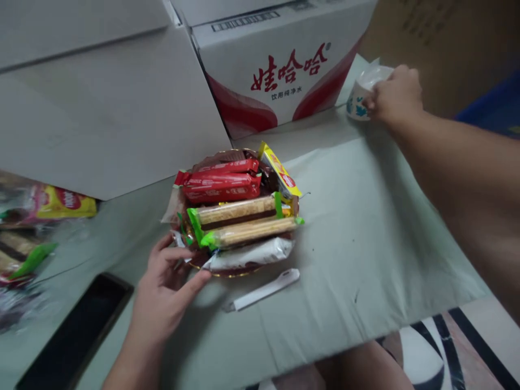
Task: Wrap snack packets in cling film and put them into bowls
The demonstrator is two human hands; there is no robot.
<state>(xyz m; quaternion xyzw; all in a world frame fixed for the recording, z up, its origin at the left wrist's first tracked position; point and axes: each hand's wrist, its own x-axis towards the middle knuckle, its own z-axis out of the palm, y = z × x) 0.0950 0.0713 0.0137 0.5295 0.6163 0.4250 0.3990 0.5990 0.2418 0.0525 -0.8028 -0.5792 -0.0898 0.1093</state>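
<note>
A dark red plate with a gold rim (234,274) bears wrapped snacks. Among them are red packets (221,187), green-ended wafer bars (239,210), a white packet (254,254) and a yellow packet (280,168). My left hand (162,287) grips the plate's near left edge, its thumb beside the white packet's end. Far off at the upper right, my right hand (396,95) is closed on the side of a white paper cup (357,103) with a blue pattern. Clear plastic shows at the cup's mouth. A white utility knife (266,290) lies just in front of the plate.
Behind the plate stand a plain white box (109,119) and a red-and-white carton (280,81). A brown cardboard box (447,49) rises behind the cup. At the left lie a black phone (77,330) and more packaged snacks (60,203). A pale green cloth (365,244) covers the table.
</note>
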